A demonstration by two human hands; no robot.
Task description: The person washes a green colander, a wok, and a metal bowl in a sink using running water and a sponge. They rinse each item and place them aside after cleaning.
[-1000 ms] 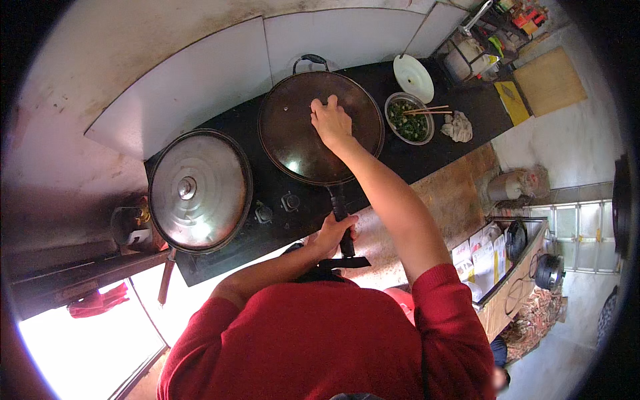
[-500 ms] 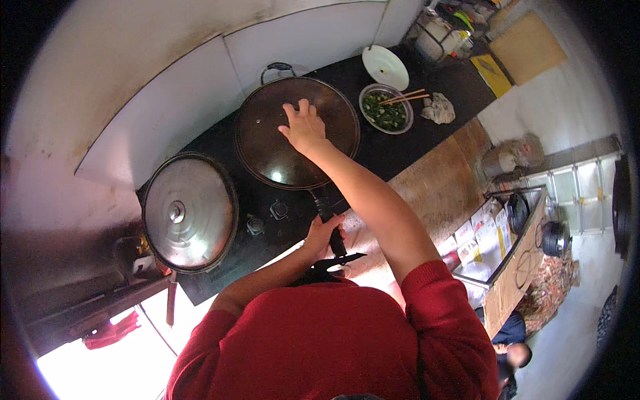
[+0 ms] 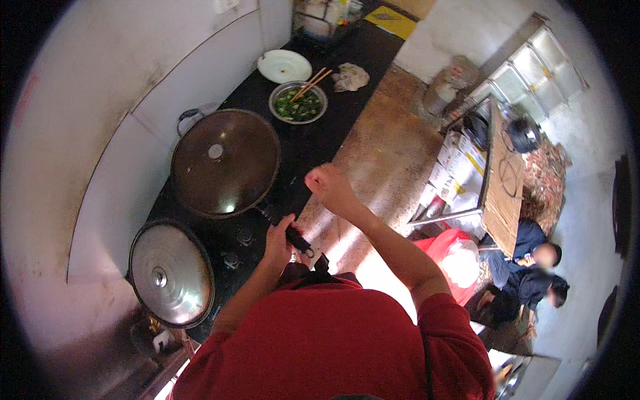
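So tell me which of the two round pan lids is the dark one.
The dark brown lid on the wok whose handle the left hand grips; the other lid is shiny steel.

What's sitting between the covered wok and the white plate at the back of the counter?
In the head view, a metal bowl of greens with chopsticks across it sits between the wok and the white plate.

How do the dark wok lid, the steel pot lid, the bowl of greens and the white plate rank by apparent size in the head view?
1. Dark wok lid.
2. Steel pot lid, though it sits nearer the camera.
3. Bowl of greens and white plate look alike; no ranking.
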